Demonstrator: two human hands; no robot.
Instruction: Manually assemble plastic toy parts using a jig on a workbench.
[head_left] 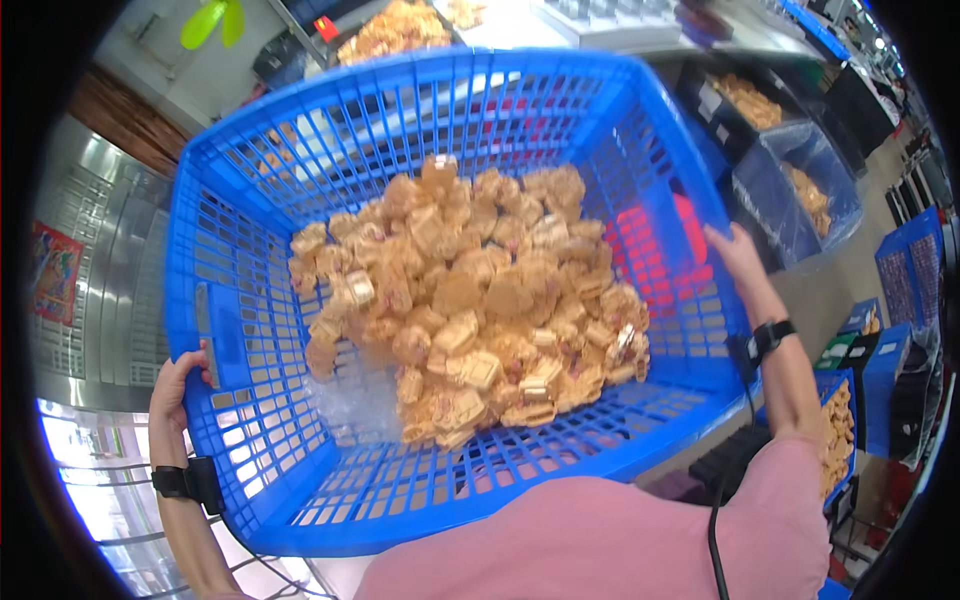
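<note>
A large blue plastic basket point(186, 240) with slatted walls fills the middle of the view, held up in front of my body and tilted. My left hand point(174, 388) grips its left side, fingers curled into the handle slot. On the opposite side my right hand point(738, 258) is closed round the right handle opening. Inside lies a heap of small tan moulded-looking pieces point(500, 290), some round, some blocky; motion blur hides their exact kind. Clear plastic sheeting point(365, 405) shows at the basket's lower left bottom.
Beyond the basket, more tan pieces point(395, 30) are piled by a worktop. To the right stand a bin lined with clear plastic point(845, 200), a dark bin point(710, 105) and blue crates point(890, 380). Metal panels point(110, 270) stand at the left. A dark cable point(716, 540) hangs near my right arm.
</note>
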